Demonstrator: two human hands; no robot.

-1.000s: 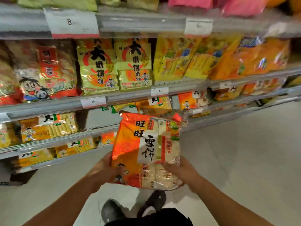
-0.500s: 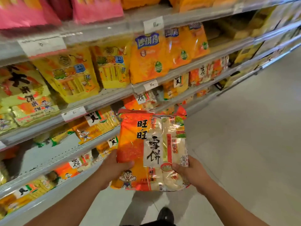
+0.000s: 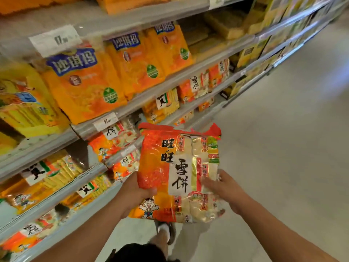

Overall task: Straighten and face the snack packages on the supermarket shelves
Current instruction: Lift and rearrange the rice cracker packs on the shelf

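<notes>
The person holds one orange rice-cracker pack (image 3: 179, 173) upright in front of the body, clear of the shelves (image 3: 120, 108). The left hand (image 3: 135, 193) grips its lower left edge, thumb curled over the front. The right hand (image 3: 221, 188) lies against the right side, fingers spread over the clear window. Since a second ago the view has swung rightward along the aisle, bringing matching packs (image 3: 194, 87) into sight up and left of the grip. That suggests the pack belongs in that row and is being carried there.
</notes>
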